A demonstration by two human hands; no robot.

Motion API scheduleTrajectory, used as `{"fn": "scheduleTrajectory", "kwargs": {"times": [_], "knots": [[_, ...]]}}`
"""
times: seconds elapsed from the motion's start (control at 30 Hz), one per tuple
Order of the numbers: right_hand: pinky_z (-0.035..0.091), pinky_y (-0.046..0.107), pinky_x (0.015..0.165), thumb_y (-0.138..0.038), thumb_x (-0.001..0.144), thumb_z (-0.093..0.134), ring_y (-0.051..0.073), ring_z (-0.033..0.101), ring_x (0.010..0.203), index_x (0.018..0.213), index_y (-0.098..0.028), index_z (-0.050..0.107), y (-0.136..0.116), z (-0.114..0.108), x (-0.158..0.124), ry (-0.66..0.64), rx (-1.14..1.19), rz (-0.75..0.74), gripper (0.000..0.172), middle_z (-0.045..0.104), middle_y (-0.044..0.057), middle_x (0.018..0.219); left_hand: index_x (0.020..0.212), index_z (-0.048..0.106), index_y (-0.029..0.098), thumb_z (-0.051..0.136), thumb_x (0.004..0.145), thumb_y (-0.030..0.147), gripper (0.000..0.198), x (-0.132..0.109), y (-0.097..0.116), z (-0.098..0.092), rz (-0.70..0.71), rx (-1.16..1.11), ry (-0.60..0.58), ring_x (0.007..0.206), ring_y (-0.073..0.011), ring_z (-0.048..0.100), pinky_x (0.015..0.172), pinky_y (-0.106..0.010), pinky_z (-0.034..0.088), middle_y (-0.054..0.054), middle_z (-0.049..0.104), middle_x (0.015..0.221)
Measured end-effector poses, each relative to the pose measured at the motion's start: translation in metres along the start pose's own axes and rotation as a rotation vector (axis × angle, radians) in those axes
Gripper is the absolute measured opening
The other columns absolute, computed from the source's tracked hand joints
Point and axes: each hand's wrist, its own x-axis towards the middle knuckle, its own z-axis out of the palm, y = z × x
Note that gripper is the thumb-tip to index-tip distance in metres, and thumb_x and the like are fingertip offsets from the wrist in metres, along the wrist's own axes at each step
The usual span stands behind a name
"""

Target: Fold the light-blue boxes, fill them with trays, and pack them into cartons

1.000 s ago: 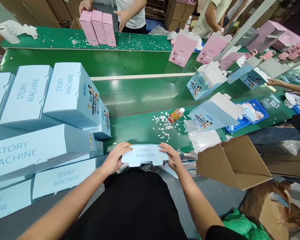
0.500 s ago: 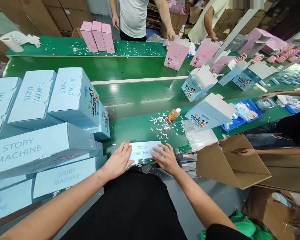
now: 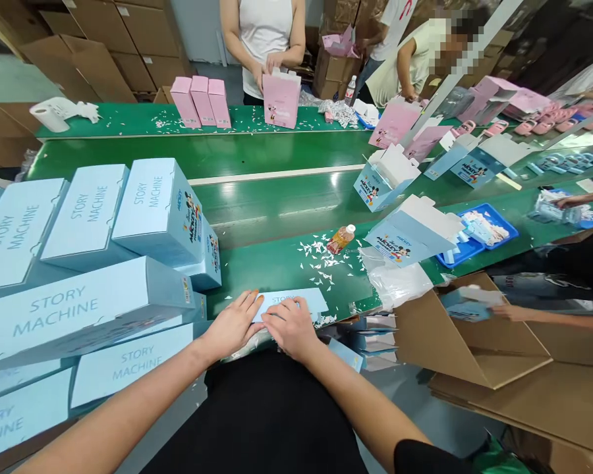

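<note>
A light blue story machine box (image 3: 316, 300) stands at the near edge of the green bench, its narrow printed top facing up. My left hand (image 3: 233, 324) grips its left end, fingers along the side and thumb toward the front. Bent over the top's front edge, my right hand (image 3: 290, 327) presses on the box with its fingers close together, beside my left thumb. My hands cover part of the lettering, and the lower part of the box is hidden.
Stacked blue boxes (image 3: 161, 230) crowd the left. Paper scraps and a drink bottle (image 3: 340, 239) lie ahead, with an open-topped blue box (image 3: 410, 230) farther right. A co-worker's hand holds a blue box over a carton (image 3: 439, 342). Another person handles a pink box (image 3: 281, 99) across the bench.
My right hand has moved left from the right end of the box to its front edge near my left hand. A blue box now appears in the co-worker's hand at the carton.
</note>
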Motion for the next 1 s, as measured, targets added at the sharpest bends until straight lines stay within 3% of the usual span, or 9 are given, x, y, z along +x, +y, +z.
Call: {"fn": "scheduleTrajectory", "kwargs": {"times": [0.13, 0.23, 0.4, 0.47, 0.53, 0.6, 0.73, 0.87, 1.0], "knots": [[0.043, 0.042, 0.091, -0.030, 0.100, 0.046, 0.020, 0.060, 0.092, 0.096, -0.024, 0.064, -0.006, 0.001, 0.008, 0.037, -0.032, -0.065, 0.020, 0.071, -0.001, 0.099, 0.141, 0.050, 0.015, 0.038, 0.098, 0.052, 0.058, -0.001, -0.004, 0.001, -0.005, -0.020, 0.026, 0.137, -0.0321, 0.044, 0.108, -0.048, 0.044, -0.017, 0.053, 0.143], [0.043, 0.037, 0.100, -0.025, 0.100, 0.045, 0.015, 0.064, 0.090, 0.096, -0.024, 0.064, 0.008, -0.010, 0.015, 0.127, 0.060, -0.040, 0.019, 0.073, -0.003, 0.097, 0.144, 0.047, 0.018, 0.040, 0.097, 0.053, 0.059, -0.001, -0.003, 0.002, -0.009, -0.013, 0.052, 0.135, -0.0324, 0.045, 0.107, -0.048, 0.043, -0.016, 0.052, 0.143], [0.053, 0.040, 0.085, -0.011, 0.095, 0.038, 0.023, 0.063, 0.095, 0.123, -0.021, 0.064, 0.087, -0.050, 0.035, 0.246, 0.019, 0.219, 0.039, 0.072, 0.009, 0.103, 0.148, 0.039, 0.038, 0.038, 0.099, 0.045, 0.050, -0.001, 0.003, -0.003, 0.007, 0.009, 0.000, 0.134, -0.0344, 0.041, 0.102, -0.053, 0.043, -0.013, 0.046, 0.146], [0.049, 0.054, 0.094, -0.010, 0.092, 0.043, 0.032, 0.057, 0.114, 0.127, -0.020, 0.063, 0.116, -0.066, 0.036, 0.264, -0.073, 0.314, 0.041, 0.064, 0.016, 0.126, 0.147, 0.039, 0.041, 0.037, 0.099, 0.042, 0.048, -0.002, 0.005, -0.006, 0.014, -0.011, -0.011, 0.135, -0.0348, 0.039, 0.101, -0.054, 0.042, -0.012, 0.044, 0.147], [0.039, 0.065, 0.103, -0.015, 0.092, 0.049, 0.038, 0.045, 0.131, 0.131, -0.020, 0.061, 0.128, -0.077, 0.028, 0.233, -0.094, 0.300, 0.041, 0.050, 0.017, 0.145, 0.147, 0.041, 0.040, 0.036, 0.099, 0.041, 0.048, -0.002, 0.005, -0.007, 0.020, -0.030, -0.007, 0.136, -0.0348, 0.037, 0.102, -0.054, 0.040, -0.012, 0.043, 0.148], [0.035, 0.064, 0.109, -0.024, 0.095, 0.053, 0.036, 0.037, 0.140, 0.138, -0.023, 0.055, 0.123, -0.083, 0.014, 0.115, -0.017, 0.182, 0.043, 0.042, 0.013, 0.153, 0.147, 0.041, 0.039, 0.035, 0.099, 0.042, 0.048, -0.002, 0.005, -0.007, 0.027, -0.031, -0.007, 0.135, -0.0344, 0.037, 0.103, -0.053, 0.037, -0.012, 0.042, 0.149], [0.038, 0.057, 0.112, -0.042, 0.089, 0.067, 0.031, 0.037, 0.142, 0.142, -0.032, 0.052, 0.096, -0.076, -0.023, -0.152, 0.126, -0.031, 0.056, 0.048, 0.007, 0.150, 0.147, 0.040, 0.039, 0.035, 0.099, 0.042, 0.049, -0.001, 0.005, -0.006, 0.020, -0.012, -0.017, 0.135, -0.0354, 0.035, 0.104, -0.054, 0.035, -0.013, 0.041, 0.149], [0.044, 0.053, 0.107, -0.033, 0.095, 0.061, 0.030, 0.047, 0.136, 0.130, -0.033, 0.063, 0.092, -0.055, -0.050, -0.159, 0.090, -0.072, 0.036, 0.058, 0.005, 0.141, 0.147, 0.041, 0.040, 0.036, 0.099, 0.040, 0.048, -0.001, 0.007, -0.005, 0.010, -0.013, -0.027, 0.134, -0.0363, 0.036, 0.103, -0.053, 0.034, -0.013, 0.041, 0.149], [0.047, 0.050, 0.104, -0.025, 0.100, 0.048, 0.027, 0.049, 0.135, 0.131, -0.029, 0.062, 0.099, -0.044, -0.056, -0.134, 0.073, -0.130, 0.034, 0.062, 0.005, 0.136, 0.149, 0.038, 0.038, 0.036, 0.099, 0.038, 0.050, 0.000, 0.008, -0.002, 0.017, 0.029, -0.065, 0.135, -0.0379, 0.035, 0.102, -0.054, 0.035, -0.015, 0.039, 0.150]]}}
